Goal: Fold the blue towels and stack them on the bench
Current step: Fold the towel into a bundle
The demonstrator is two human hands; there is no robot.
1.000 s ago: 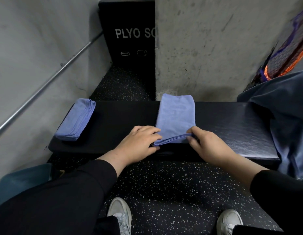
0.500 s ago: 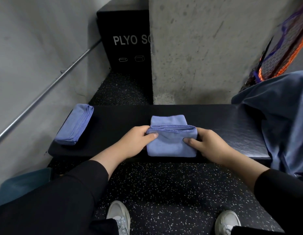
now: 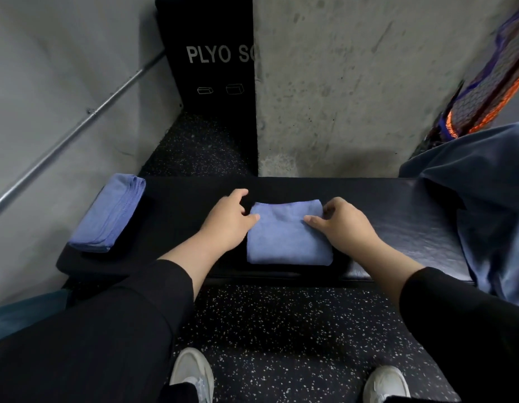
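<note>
Folded towel (image 3: 287,234): compact blue rectangle, flat on the black bench (image 3: 397,216), near the front edge, roughly mid-length.
Left hand (image 3: 227,221): against the towel's left edge, thumb tip on the top layer, fingers curled loosely toward the far corner; whether pinching cloth or only pressing, cannot tell.
Right hand (image 3: 344,225): on the right edge, thumb laid across the top layer, fingers bent over the far right corner; likewise unclear whether gripping or just resting.
Stack (image 3: 107,213): earlier-folded blue towels at the bench's left end, well apart from the fresh one, angled along the edge.
Unfolded cloth (image 3: 490,205): large bluish heap draped over the bench's right end.
Risk, unfolding: layers likely to spring open or slide if lifted from the sides only, without a pinch through all thicknesses.
Risk, drop: front edge close; a careless drag could tip the towel to the speckled floor (image 3: 281,330).
Risk, stack: a skewed landing on the angled pile, near the bench corner, could topple it.
</note>
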